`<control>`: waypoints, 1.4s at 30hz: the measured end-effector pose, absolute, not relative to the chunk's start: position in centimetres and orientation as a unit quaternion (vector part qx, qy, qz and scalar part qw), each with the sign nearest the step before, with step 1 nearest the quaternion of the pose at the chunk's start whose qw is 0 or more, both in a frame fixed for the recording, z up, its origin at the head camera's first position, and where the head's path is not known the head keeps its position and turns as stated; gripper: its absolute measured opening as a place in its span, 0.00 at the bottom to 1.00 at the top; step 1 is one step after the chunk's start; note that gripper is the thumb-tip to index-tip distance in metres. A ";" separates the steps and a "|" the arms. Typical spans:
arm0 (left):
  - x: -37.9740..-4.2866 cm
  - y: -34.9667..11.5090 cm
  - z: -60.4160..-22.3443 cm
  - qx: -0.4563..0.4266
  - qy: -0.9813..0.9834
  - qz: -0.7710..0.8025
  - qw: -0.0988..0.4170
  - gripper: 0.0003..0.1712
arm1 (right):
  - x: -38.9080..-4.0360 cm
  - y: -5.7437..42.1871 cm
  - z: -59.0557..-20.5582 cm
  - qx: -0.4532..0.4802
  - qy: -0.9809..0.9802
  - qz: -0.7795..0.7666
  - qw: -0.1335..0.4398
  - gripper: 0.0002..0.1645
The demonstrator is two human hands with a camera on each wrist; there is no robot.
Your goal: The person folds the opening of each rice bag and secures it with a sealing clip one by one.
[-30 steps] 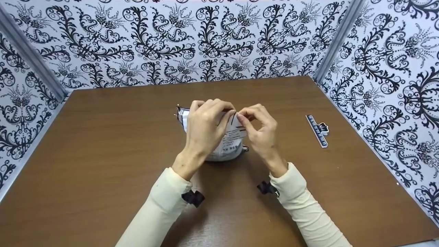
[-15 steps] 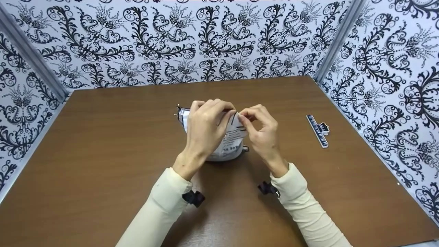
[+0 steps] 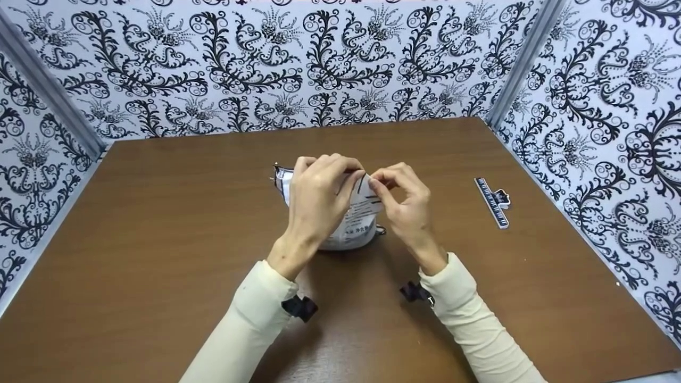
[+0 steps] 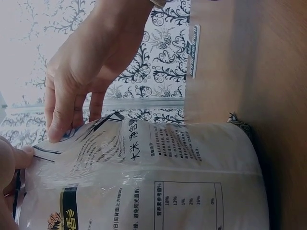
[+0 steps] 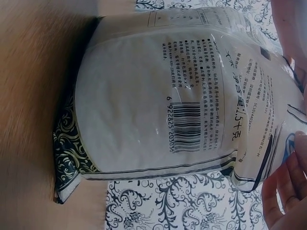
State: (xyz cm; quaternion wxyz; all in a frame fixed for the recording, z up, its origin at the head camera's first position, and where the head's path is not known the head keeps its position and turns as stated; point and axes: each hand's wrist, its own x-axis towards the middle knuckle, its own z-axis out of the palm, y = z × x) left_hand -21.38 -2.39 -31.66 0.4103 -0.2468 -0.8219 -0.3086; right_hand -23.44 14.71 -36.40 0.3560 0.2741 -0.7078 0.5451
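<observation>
Head view: the left hand (image 3: 319,199) and right hand (image 3: 407,202) were right up next to each other, both grasping the top of a white printed bag (image 3: 354,231), thumb and fingers pinching its upper edge. The bag stood upright on the brown worktop (image 3: 159,239), roughly midway between the left and right edges and well in from the far edge. A blue and white clip (image 3: 492,203) lay by itself near the right edge, towards the far right corner. Cream sleeves (image 3: 234,330) on both arms, and black and white patterned walls (image 3: 255,58) behind.

Left wrist view: sideways angle, so the bag's base sat towards the right. You could see the right hand's thumb and fingers on the bag's top rim, and a bit of the left hand at the picture's left side. There was a table of percentages, like 18% and 12%.

Right wrist view: barcode (image 5: 186,127) reading 6 922825 203036, plus a dark corner with gold swirls (image 5: 72,143) touching the worktop. The right hand's fingers were bent at the top edge.
</observation>
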 end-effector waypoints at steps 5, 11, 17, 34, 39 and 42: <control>-21.4 -2.4 -31.7 -0.248 -0.819 -0.309 0.415 0.05 | -23.4 14.9 -36.5 0.274 -0.709 0.546 0.352 0.03; -21.4 -2.3 -31.7 -0.248 -0.818 -0.310 0.417 0.04 | -23.6 15.1 -36.9 0.278 -0.708 0.548 0.349 0.04; -21.3 -2.3 -31.8 -0.248 -0.817 -0.312 0.416 0.05 | -23.7 15.3 -37.1 0.278 -0.707 0.549 0.348 0.03; -21.4 -2.2 -31.9 -0.249 -0.817 -0.311 0.417 0.05 | -23.7 15.6 -37.4 0.275 -0.710 0.547 0.348 0.02; -21.3 -2.2 -32.0 -0.247 -0.818 -0.308 0.419 0.05 | -23.7 15.7 -37.4 0.273 -0.712 0.548 0.344 0.03; -21.3 -2.3 -31.9 -0.246 -0.819 -0.308 0.417 0.05 | -23.7 15.7 -37.5 0.271 -0.715 0.546 0.343 0.02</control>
